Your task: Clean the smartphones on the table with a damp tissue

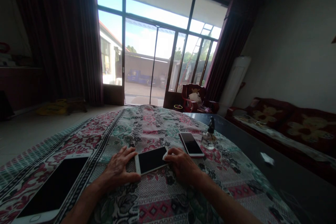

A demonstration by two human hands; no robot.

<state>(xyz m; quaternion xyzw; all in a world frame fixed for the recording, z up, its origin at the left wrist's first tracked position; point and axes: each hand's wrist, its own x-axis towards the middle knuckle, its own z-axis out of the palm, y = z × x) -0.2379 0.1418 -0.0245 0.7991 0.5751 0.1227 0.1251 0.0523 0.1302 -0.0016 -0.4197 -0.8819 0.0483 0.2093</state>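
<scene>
A white smartphone (153,160) with a dark screen lies flat on the patterned cloth. My left hand (121,165) is at its left end, thumb at the lower corner and fingers at the upper corner, holding it in place. In my right hand (180,164) a small white wad, like a tissue or cloth (165,155), is pinched and pressed on the right end of the screen. Most of the wad is hidden by the fingers. Just beyond my right hand lies a second white phone (191,143), screen up. Next to that phone stands a clear spray bottle (209,138) with a black nozzle.
A large white tablet-like device (56,185) lies at the left on the tablecloth (157,196). At the right, a crumpled white piece (267,159) sits on the dark tabletop (278,178). A sofa (286,119) and a wooden chair (195,96) stand beyond, near glass doors.
</scene>
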